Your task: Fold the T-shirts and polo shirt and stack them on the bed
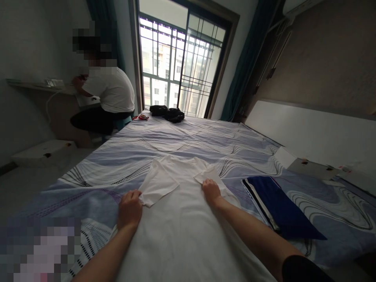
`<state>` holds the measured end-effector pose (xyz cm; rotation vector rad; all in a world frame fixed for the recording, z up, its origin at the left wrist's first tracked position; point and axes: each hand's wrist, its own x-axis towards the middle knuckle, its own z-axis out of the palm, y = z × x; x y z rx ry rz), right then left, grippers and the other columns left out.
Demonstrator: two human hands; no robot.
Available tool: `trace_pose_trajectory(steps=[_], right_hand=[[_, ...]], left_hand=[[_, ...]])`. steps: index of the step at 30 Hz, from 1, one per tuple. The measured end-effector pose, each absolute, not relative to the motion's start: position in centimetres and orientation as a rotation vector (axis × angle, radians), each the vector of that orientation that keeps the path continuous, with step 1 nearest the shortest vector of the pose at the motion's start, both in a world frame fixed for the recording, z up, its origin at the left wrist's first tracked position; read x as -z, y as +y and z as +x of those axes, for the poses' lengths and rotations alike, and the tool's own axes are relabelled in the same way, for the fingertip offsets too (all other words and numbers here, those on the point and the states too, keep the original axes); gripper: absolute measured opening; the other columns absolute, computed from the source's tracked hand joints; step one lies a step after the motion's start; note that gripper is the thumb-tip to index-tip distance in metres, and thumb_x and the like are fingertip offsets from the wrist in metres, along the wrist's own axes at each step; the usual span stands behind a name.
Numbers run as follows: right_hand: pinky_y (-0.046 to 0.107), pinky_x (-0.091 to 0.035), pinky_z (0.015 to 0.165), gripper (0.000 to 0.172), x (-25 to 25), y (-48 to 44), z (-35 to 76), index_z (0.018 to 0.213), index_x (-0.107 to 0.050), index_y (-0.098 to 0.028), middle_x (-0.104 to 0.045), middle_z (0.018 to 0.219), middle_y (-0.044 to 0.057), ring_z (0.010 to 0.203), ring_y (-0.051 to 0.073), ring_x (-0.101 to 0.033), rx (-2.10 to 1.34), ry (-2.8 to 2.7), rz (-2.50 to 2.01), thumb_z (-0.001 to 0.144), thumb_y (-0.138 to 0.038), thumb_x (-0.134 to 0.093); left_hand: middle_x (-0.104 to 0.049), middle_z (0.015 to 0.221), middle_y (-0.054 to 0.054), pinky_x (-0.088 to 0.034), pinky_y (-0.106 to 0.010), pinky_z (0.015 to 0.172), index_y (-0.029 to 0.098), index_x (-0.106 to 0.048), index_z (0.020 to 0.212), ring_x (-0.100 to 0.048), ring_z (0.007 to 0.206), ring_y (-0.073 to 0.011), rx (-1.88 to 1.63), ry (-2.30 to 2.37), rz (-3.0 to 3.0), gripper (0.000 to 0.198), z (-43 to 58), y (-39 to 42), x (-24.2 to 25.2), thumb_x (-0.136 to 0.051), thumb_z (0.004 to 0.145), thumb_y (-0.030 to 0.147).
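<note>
A white T-shirt lies spread on the bed, its collar pointing toward the window. Both short sleeves are turned inward over the body of the shirt. My left hand grips the lower edge of the left sleeve, fingers curled round the fabric. On the other side, my right hand has its fingers closed at the edge of the right sleeve. The lower part of the shirt runs out of view beneath my arms.
Folded clothes, dark blue on top, lie to the right. A white box stands beyond them near the headboard. Black clothing and a small red packet lie at the bed's far end. Another person sits at a desk.
</note>
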<state>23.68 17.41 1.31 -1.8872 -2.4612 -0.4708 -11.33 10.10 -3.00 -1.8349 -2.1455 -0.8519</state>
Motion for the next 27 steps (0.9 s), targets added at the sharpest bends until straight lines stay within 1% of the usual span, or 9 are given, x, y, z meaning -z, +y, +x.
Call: trace_pose_trajectory(steps=[2,6,9,14,17,19,21,24,27], right_hand=[[0.034,-0.047,0.078,0.024,-1.5,17.4,23.8,0.099,-0.07,-0.01,-0.068,0.098,0.016,0.094,0.026,-0.062,0.474,-2.501,-1.85,0.09,-0.003,-0.049],[0.034,-0.045,0.085,0.024,-1.6,16.1,24.9,0.102,-0.069,-0.012,-0.067,0.102,0.015,0.099,0.026,-0.06,0.492,-2.563,-1.736,0.092,-0.005,-0.048],[0.033,-0.042,0.088,0.021,-0.9,15.0,25.8,0.105,-0.067,-0.016,-0.067,0.101,0.011,0.096,0.024,-0.059,0.489,-2.616,-1.582,0.095,-0.01,-0.05],[0.032,-0.041,0.09,0.022,1.3,13.6,26.8,0.109,-0.068,-0.017,-0.068,0.101,0.009,0.096,0.023,-0.058,0.456,-2.436,-1.488,0.096,-0.013,-0.051],[0.033,-0.04,0.092,0.025,1.5,12.7,26.8,0.109,-0.07,-0.019,-0.069,0.102,0.009,0.097,0.022,-0.058,0.352,-2.396,-1.423,0.095,-0.015,-0.05],[0.033,-0.04,0.094,0.024,0.6,12.6,26.6,0.105,-0.072,-0.02,-0.07,0.099,0.008,0.097,0.022,-0.06,0.216,-2.449,-1.392,0.091,-0.017,-0.054],[0.031,-0.041,0.095,0.023,-0.7,13.5,26.2,0.1,-0.074,-0.021,-0.072,0.096,0.006,0.096,0.021,-0.062,0.054,-2.445,-1.487,0.088,-0.022,-0.055],[0.029,-0.04,0.099,0.035,-2.3,16.8,25.5,0.109,-0.074,-0.019,-0.073,0.11,0.009,0.105,0.021,-0.064,-0.078,-2.209,-1.841,0.094,-0.028,-0.044],[0.035,-0.036,0.107,0.049,-1.8,21.3,24.2,0.132,-0.061,-0.01,-0.062,0.135,0.019,0.126,0.026,-0.055,-0.112,-2.031,-2.035,0.099,-0.034,-0.035]], left_hand=[[-0.069,0.101,-0.012,-0.046,-0.039,0.095,0.014,-0.069,0.1,-0.061,0.099,-0.0277,0.844,-2.16,-1.831,0.032,-11.2,9.9,2.9,-0.047,0.078,0.006],[-0.068,0.102,-0.011,-0.044,-0.037,0.095,0.015,-0.069,0.101,-0.059,0.1,-0.0276,0.83,-2.177,-1.828,0.03,-11.0,9.7,2.7,-0.048,0.08,0.008],[-0.068,0.101,-0.01,-0.044,-0.036,0.095,0.015,-0.069,0.101,-0.059,0.101,-0.0274,0.829,-2.185,-1.823,0.029,-10.8,9.5,2.4,-0.047,0.082,0.008],[-0.068,0.101,-0.011,-0.044,-0.035,0.095,0.014,-0.069,0.099,-0.059,0.101,-0.0267,0.835,-2.21,-1.822,0.029,-10.5,9.2,1.7,-0.045,0.084,0.007],[-0.068,0.101,-0.01,-0.045,-0.035,0.094,0.014,-0.069,0.1,-0.06,0.101,-0.0261,0.829,-2.22,-1.822,0.029,-10.5,9.0,1.5,-0.046,0.084,0.006],[-0.068,0.102,-0.01,-0.045,-0.035,0.094,0.014,-0.069,0.101,-0.06,0.101,-0.0256,0.831,-2.218,-1.825,0.03,-10.5,9.0,1.5,-0.047,0.083,0.006],[-0.068,0.102,-0.011,-0.045,-0.036,0.094,0.014,-0.069,0.101,-0.06,0.1,-0.0252,0.834,-2.217,-1.828,0.03,-10.5,8.9,1.5,-0.047,0.082,0.005],[-0.068,0.102,-0.01,-0.045,-0.037,0.095,0.015,-0.068,0.101,-0.06,0.1,-0.0246,0.831,-2.212,-1.827,0.032,-10.6,9.0,1.6,-0.047,0.08,0.004],[-0.068,0.105,-0.011,-0.044,-0.037,0.097,0.015,-0.067,0.103,-0.059,0.102,-0.0247,0.819,-2.198,-1.827,0.034,-10.7,9.1,1.9,-0.046,0.079,0.003]])
